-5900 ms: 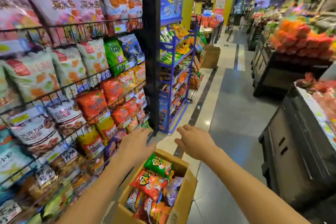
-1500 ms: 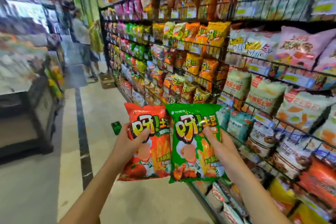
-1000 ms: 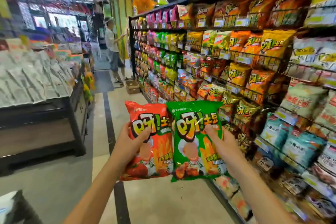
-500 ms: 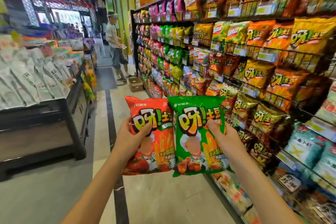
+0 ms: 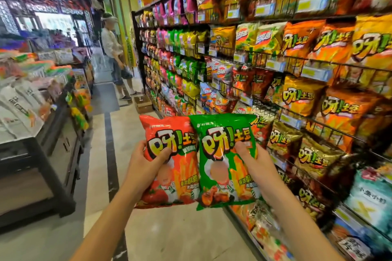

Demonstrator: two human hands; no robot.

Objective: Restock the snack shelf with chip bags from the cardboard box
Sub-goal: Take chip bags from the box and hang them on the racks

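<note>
1. Chip bags: I have two in hand, a red bag and a green bag. They are upright and side by side, with the green one's edge lapping over the red. Both are out in the aisle just beside the snack shelf, not yet on it.
2. My left hand is clamped on the red bag's left edge, thumb across the front. My right hand grips the green bag's right side the same way. The hands are apart, one bag each.
3. I judge this to be the carrying step, with a slot still to be picked and nothing placed.
4. Next I would turn right and match each flavour to its row. Orange bags with the same logo fill the wire racks nearby. Then I would lift one bag over the front rail and seat it upright.
5. A cardboard box sits far down the aisle near another person. I cannot tell whether it is the stock box.
</note>
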